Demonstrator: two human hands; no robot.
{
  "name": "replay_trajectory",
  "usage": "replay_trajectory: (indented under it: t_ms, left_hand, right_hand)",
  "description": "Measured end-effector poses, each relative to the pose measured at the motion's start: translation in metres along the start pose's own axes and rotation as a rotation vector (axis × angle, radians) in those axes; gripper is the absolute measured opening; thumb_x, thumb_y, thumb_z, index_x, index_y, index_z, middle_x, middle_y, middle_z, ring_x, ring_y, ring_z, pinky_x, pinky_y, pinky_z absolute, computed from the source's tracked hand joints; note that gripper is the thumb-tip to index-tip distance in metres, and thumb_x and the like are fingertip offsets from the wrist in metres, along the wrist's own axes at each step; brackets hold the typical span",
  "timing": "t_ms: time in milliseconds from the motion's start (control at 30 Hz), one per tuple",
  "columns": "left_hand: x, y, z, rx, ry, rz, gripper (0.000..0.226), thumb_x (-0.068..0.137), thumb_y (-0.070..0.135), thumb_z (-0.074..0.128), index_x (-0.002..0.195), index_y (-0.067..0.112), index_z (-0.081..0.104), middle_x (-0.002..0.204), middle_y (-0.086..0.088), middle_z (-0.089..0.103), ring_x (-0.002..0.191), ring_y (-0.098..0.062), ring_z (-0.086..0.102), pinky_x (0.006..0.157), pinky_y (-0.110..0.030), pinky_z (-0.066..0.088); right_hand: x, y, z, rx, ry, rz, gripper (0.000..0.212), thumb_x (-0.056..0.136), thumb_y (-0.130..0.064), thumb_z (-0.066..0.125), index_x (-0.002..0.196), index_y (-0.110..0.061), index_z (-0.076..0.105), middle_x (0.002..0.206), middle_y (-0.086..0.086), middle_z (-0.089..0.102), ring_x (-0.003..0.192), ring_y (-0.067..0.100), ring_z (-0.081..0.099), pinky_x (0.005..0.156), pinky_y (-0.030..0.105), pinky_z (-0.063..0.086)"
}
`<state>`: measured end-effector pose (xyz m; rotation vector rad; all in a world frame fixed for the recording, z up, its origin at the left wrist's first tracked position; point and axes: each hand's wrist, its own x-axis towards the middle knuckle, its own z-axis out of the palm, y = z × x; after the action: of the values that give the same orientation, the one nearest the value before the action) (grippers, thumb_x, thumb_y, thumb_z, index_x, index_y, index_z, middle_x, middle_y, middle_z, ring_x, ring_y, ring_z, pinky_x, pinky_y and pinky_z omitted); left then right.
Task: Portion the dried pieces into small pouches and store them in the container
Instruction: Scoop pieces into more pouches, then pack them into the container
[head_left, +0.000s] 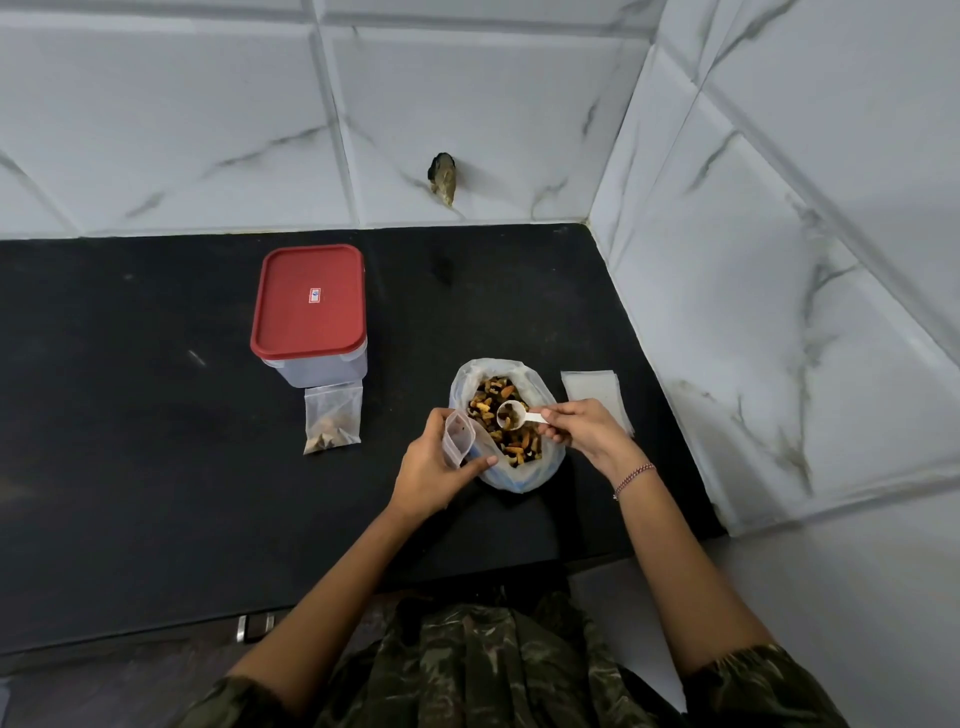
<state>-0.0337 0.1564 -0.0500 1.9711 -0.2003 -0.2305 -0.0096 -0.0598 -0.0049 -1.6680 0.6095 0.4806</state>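
An open plastic bag (545, 470) of brown and orange dried pieces (511, 446) sits on the black counter (156, 467). My left hand (431, 470) grips a small clear pouch (458, 434), mouth open and tilted toward the bag. My right hand (579, 428) pinches the handle of a white scoop (511, 414) holding a few pieces, just above the bag and right of the pouch. A filled pouch (331, 418) lies flat in front of a clear container with a red lid (310, 304), lid on.
A stack of flat empty pouches (592, 392) lies right of the bag, partly under my right hand. Marble-patterned walls (779, 312) close the counter at the back and right. The counter's front edge runs near my body.
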Motion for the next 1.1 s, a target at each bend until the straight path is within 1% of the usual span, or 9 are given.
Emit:
replay_trajectory:
  t_ms: [333,500,600,667,767,900,1033,1067,1100]
  left_hand:
    - [0.009,0.000,-0.007,0.009,0.068,0.009,0.052,0.077,0.025,0.079,0.114,0.023,0.044,0.107,0.008,0.062,0.099,-0.006,0.062,0.082,-0.026,0.055]
    - [0.015,0.003,-0.008,0.045,0.101,0.031,0.050,0.079,0.029,0.077,0.115,0.021,0.044,0.104,0.006,0.063,0.095,-0.007,0.062,0.078,-0.030,0.056]
    - [0.019,0.006,-0.008,0.061,0.117,0.035,0.049,0.079,0.029,0.077,0.114,0.023,0.043,0.107,0.007,0.061,0.096,-0.007,0.062,0.078,-0.030,0.056]
    - [0.022,0.007,-0.008,0.060,0.125,0.044,0.049,0.079,0.028,0.077,0.114,0.023,0.043,0.109,0.007,0.061,0.098,-0.008,0.061,0.079,-0.029,0.054]
    - [0.024,0.010,-0.007,0.053,0.144,0.059,0.052,0.078,0.027,0.078,0.116,0.020,0.043,0.108,0.008,0.061,0.096,-0.007,0.061,0.078,-0.024,0.052]
    - [0.026,0.012,-0.009,-0.014,0.100,0.003,0.059,0.076,0.025,0.080,0.119,0.018,0.040,0.107,0.011,0.058,0.095,-0.002,0.060,0.076,-0.012,0.047]
    - [0.027,0.015,-0.009,-0.091,0.030,-0.032,0.059,0.078,0.016,0.078,0.117,0.023,0.034,0.106,0.014,0.054,0.095,0.002,0.058,0.074,-0.007,0.046]
    - [0.027,0.015,-0.010,-0.105,0.024,-0.032,0.059,0.078,0.015,0.078,0.117,0.023,0.034,0.107,0.013,0.054,0.096,0.002,0.058,0.075,-0.009,0.047]
    - [0.027,0.015,-0.010,-0.118,0.024,-0.030,0.059,0.078,0.014,0.078,0.117,0.022,0.035,0.108,0.012,0.055,0.097,0.000,0.059,0.077,-0.012,0.048]
  right_hand:
    - [-0.019,-0.002,0.003,0.233,0.038,-0.010,0.022,0.093,-0.001,0.052,0.111,0.003,0.063,0.078,0.009,0.060,0.068,0.009,0.052,0.069,0.023,0.049]
    - [-0.038,-0.020,0.016,0.300,-0.009,-0.104,0.015,0.092,-0.003,0.053,0.094,-0.009,0.067,0.079,0.007,0.063,0.071,0.009,0.057,0.067,0.020,0.050]
    - [-0.047,-0.029,0.029,0.278,-0.037,-0.158,0.017,0.092,-0.005,0.054,0.103,-0.006,0.067,0.077,0.006,0.064,0.069,0.007,0.059,0.068,0.020,0.050]
    - [-0.051,-0.031,0.039,0.187,-0.034,-0.210,0.019,0.092,-0.007,0.055,0.107,-0.008,0.067,0.078,0.006,0.066,0.069,0.006,0.059,0.068,0.020,0.050]
    - [-0.053,-0.030,0.050,-0.075,0.042,-0.331,0.019,0.092,-0.014,0.056,0.107,-0.015,0.069,0.077,0.001,0.068,0.070,0.004,0.061,0.071,0.018,0.050]
    - [-0.052,-0.025,0.062,-0.425,0.201,-0.561,0.020,0.092,-0.016,0.058,0.109,-0.017,0.068,0.076,-0.009,0.066,0.067,-0.003,0.060,0.070,0.004,0.047]
    - [-0.054,-0.025,0.068,-0.629,0.232,-0.758,0.025,0.092,-0.008,0.056,0.115,-0.009,0.066,0.111,0.004,0.065,0.092,0.005,0.060,0.078,-0.001,0.039]
    - [-0.055,-0.024,0.069,-0.710,0.237,-0.826,0.028,0.089,-0.005,0.059,0.116,-0.006,0.065,0.112,0.008,0.065,0.097,0.011,0.060,0.082,0.001,0.041]
    - [-0.055,-0.022,0.069,-0.810,0.239,-0.915,0.033,0.082,-0.001,0.066,0.115,-0.003,0.065,0.109,0.011,0.066,0.097,0.016,0.063,0.086,0.010,0.047]
